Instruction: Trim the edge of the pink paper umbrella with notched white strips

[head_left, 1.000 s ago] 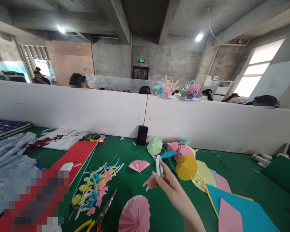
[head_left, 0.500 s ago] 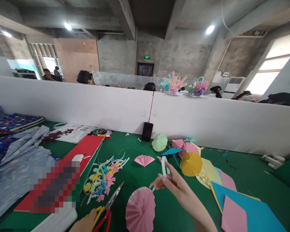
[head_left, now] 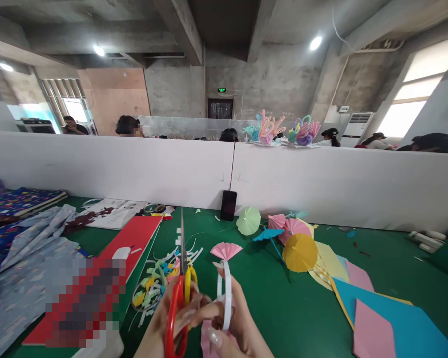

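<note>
My left hand point(head_left: 164, 328) grips red and yellow-handled scissors point(head_left: 179, 293), blades pointing straight up and closed. My right hand point(head_left: 235, 325) pinches a small white tape roll point(head_left: 226, 293), held upright just right of the scissors. Both hands meet near the bottom centre above the green table point(head_left: 283, 308). A pink pleated paper circle lies mostly hidden beneath my hands.
Paper scraps point(head_left: 157, 276) lie left of my hands. Small paper umbrellas, pink point(head_left: 226, 250), green point(head_left: 248, 221) and yellow point(head_left: 299, 252), stand ahead. Coloured sheets point(head_left: 373, 318) lie at right, a red board point(head_left: 127, 243) and patterned cloth point(head_left: 18, 248) at left. A phone point(head_left: 228, 205) leans on the white partition point(head_left: 321, 186).
My left hand picked the scissors up off the table and raised them upright. My right hand with the tape roll moved left and closer, meeting the left hand.
</note>
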Motion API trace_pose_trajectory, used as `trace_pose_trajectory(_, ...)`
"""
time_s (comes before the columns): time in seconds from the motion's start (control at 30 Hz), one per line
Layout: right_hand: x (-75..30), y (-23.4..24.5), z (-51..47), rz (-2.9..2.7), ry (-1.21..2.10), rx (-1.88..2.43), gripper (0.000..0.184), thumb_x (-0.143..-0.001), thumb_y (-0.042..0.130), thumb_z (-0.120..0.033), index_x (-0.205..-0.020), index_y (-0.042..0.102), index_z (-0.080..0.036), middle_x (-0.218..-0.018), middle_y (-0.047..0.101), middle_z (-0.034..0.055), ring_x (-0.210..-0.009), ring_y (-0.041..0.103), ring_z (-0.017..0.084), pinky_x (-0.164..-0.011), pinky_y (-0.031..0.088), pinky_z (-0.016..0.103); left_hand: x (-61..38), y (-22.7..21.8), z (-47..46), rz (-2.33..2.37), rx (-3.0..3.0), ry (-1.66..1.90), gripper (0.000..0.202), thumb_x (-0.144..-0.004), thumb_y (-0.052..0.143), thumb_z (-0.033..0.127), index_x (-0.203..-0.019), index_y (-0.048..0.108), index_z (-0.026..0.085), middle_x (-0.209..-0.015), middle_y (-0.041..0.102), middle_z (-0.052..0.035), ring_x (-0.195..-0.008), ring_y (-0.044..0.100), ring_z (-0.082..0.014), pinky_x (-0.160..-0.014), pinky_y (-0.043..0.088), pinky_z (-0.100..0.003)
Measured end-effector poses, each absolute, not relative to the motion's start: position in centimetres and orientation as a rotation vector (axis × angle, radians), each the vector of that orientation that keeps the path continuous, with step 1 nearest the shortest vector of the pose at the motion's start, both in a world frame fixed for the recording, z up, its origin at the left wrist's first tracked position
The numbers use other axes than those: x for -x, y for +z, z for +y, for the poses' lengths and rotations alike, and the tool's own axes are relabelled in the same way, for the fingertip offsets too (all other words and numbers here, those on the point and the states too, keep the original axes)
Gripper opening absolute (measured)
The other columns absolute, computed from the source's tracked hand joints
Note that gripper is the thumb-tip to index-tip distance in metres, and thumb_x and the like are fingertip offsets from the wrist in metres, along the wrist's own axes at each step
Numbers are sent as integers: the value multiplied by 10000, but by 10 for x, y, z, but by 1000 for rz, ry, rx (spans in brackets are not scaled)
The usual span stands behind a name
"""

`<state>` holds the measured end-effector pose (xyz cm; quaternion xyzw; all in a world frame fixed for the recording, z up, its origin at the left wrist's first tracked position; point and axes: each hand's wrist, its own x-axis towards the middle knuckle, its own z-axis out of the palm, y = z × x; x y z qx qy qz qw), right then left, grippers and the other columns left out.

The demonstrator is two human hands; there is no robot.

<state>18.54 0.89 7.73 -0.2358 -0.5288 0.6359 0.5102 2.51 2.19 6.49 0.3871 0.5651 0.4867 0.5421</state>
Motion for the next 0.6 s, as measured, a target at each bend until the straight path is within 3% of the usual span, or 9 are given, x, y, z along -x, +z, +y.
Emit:
trace_pose_trajectory(0.17,-183,68,18,-1224,1277,641,768,-800,602,-555,-1384,170,-304,-983,660,70,-934,622,264,-824,465,408,-62,66,59,1017,-642,1267,442,-583,779,350,-979,643,207,-951,715,-64,-951,666,-257,-800,531,-328)
trace_pose_trajectory(0.27,-193,63,26,-1230,1163,754,703,-846,568,-526,-1376,164,-300,-1011,634,80,-990,592,259,-858,447,405,-80,73,67,985,-690,1219,442,-678,735,370,-1047,588,176,-912,711,-84,-894,681,-257,-728,541,-329)
trace_pose_trajectory(0.4,-209,69,46,-1141,1123,863,723,-885,542,-474,-1407,79,-286,-936,637,60,-860,612,228,-808,492,399,-94,73,74,1017,-840,1264,392,-722,704,409,-1001,550,181,-863,689,-49,-751,679,-198,-637,520,-268)
trace_pose_trajectory(0.5,-213,81,67,-1148,1010,960,793,-862,592,-446,-1431,71,-260,-846,659,34,-802,610,219,-782,493,389,-95,71,81,1077,-952,1282,339,-741,683,423,-926,528,186,-660,618,23,-517,597,-133,-510,458,-232)
trace_pose_trajectory(0.6,-208,89,85,-1162,962,977,821,-828,636,-446,-1422,111,-229,-849,677,36,-847,626,223,-822,480,388,-89,77,90,1104,-1058,1298,295,-749,667,396,-913,543,185,-662,604,22,-562,595,-143,-535,447,-233)
